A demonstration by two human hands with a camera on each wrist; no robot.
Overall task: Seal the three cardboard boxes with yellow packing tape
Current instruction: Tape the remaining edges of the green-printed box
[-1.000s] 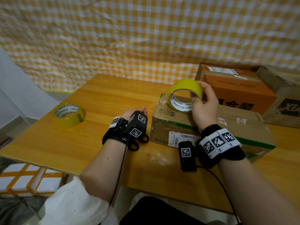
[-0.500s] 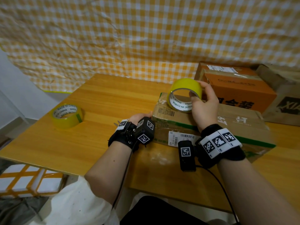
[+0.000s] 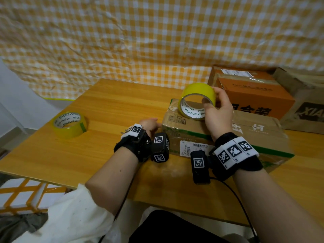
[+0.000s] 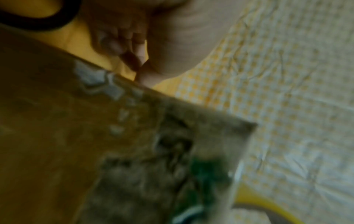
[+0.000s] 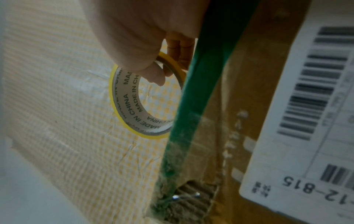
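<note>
Here the right hand (image 3: 216,113) pinches the yellow tape roll (image 3: 197,100), thumb inside its core, above the nearest cardboard box (image 3: 219,137). The left hand (image 3: 149,124), fingers curled on the counter (image 3: 108,109), touches the box's nine o'clock side.

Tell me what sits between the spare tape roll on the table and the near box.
In the head view, only the left hand, at the near box's left end; bare tabletop otherwise up to the spare tape roll.

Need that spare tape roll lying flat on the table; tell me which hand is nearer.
Left. The left hand rests right of the spare roll; the right hand holds another roll farther right.
</note>
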